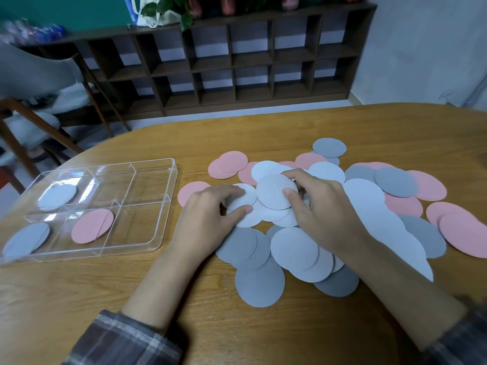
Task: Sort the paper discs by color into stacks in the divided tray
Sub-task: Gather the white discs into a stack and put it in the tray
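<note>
A loose pile of white, grey and pink paper discs (366,204) covers the table's middle and right. My right hand (321,206) pinches a white disc (274,192) between thumb and fingers at the pile's left side. Beside it, my left hand (208,219) pinches another white disc (243,198) at its edge. The clear divided tray (158,233) lies to the left. Its far-left compartment holds white discs (56,197), its near-left one grey discs (26,239), and the compartment beside that pink discs (92,226).
The wooden table (79,291) has a rounded far edge. A chair (39,83) stands past its left end. A dark cubby shelf (237,61) runs along the far wall. The tray's right compartments hold nothing.
</note>
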The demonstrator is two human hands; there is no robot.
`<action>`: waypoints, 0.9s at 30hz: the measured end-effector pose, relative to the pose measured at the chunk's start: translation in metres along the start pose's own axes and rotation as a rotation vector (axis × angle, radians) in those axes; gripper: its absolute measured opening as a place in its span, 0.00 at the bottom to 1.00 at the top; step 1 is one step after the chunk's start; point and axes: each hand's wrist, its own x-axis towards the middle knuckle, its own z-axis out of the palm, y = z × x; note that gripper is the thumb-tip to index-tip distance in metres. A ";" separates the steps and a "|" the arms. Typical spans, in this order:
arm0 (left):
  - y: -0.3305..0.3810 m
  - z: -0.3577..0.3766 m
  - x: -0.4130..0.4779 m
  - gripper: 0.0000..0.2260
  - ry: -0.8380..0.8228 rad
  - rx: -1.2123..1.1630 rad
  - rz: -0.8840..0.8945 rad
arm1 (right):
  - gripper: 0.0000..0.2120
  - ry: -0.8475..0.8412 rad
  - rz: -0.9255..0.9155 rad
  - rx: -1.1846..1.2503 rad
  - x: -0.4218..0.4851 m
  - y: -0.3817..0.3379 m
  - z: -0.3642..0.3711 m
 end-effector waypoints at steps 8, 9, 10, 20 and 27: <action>0.009 -0.004 -0.001 0.06 0.187 -0.061 0.115 | 0.11 0.034 0.065 0.030 0.002 0.002 -0.001; 0.010 -0.005 -0.001 0.07 0.216 -0.063 0.126 | 0.12 0.031 0.066 0.027 0.002 0.001 -0.001; 0.010 -0.005 -0.001 0.07 0.242 -0.067 0.141 | 0.12 0.028 0.068 0.025 0.002 0.000 -0.001; 0.013 -0.006 -0.001 0.05 0.330 -0.254 0.110 | 0.13 0.044 0.098 0.081 0.002 -0.001 -0.002; 0.020 -0.002 -0.004 0.09 0.170 -0.421 0.016 | 0.14 -0.048 0.065 0.245 -0.001 -0.011 -0.002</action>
